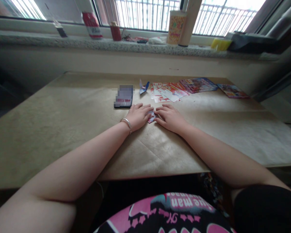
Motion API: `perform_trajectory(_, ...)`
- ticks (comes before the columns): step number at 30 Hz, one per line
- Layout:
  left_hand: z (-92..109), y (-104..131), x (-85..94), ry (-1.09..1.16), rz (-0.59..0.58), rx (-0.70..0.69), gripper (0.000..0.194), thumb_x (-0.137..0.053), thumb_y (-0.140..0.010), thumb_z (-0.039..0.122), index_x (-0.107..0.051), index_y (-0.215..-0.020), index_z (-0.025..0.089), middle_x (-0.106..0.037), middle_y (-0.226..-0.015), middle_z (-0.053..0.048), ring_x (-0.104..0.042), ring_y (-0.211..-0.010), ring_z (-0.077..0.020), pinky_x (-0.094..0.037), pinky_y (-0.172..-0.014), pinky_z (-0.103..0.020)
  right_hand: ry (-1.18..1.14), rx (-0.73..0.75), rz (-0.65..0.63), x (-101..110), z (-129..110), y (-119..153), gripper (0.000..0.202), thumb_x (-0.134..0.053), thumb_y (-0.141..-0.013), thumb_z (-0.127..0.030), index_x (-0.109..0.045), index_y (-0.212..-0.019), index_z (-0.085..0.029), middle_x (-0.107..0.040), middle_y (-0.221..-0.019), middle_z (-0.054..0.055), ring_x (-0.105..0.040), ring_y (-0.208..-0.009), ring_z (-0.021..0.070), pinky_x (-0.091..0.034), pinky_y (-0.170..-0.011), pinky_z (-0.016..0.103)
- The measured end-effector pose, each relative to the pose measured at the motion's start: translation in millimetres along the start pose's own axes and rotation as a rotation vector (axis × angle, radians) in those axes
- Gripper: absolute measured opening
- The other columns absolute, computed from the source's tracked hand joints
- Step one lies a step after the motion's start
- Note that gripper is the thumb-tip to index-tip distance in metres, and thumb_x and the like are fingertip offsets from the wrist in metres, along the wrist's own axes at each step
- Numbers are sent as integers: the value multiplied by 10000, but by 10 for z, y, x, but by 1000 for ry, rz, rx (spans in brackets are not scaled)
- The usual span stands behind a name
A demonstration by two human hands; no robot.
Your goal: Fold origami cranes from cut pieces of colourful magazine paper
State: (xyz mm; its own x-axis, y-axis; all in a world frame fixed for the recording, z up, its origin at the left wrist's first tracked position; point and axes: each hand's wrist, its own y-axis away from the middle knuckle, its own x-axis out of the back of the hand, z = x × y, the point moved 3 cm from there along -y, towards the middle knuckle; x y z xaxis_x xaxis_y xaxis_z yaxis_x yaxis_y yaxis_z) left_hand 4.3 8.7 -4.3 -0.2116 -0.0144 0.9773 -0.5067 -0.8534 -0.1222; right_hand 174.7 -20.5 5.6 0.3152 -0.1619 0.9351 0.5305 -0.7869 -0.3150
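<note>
A small folded piece of printed paper [151,117], white, red and blue, lies on the table between my two hands. My left hand [138,116] rests palm down at its left side, thumb and fingertips on the paper. From the right, my right hand [171,117] holds the paper's edge between thumb and forefinger, the other fingers bent against the table. My fingers cover part of the paper, so its full shape is hidden. Just beyond stands a folded paper crane [144,87] in blue, white and red. A phone [124,97] lies beyond my left hand.
Loose red and white printed sheets [171,92] overlap behind my right hand. Colourful printed booklets [199,84] lie farther right, beside another printed stack [233,91]. A cloth-covered table [50,129] reaches the wall. The windowsill [135,48] bears a red can [92,25] and a patterned cup [176,27].
</note>
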Motion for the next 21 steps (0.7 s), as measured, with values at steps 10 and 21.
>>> perform_trajectory(10,5,64,-5,-119,-175,-80,584,-208,-1009,449,-230,-1538,202,-199,-1608,-38,-73,-1497,-296,-131,-1195,-487,-45,-1,121,25,22,15,254,-589,-893,-384,-746,-1023,-233,-695,-1062,72,-549,-1043,250,-453,-940,400)
perform_trajectory(21,41,65,45,-123,-158,-101,684,-288,-965,577,-259,-1528,190,-229,-1596,-76,-182,-1475,-312,-186,-1178,-487,-70,-10,96,-6,16,-34,173,-631,-871,-348,-736,-877,-211,-709,-952,68,-563,-993,243,-455,-905,384)
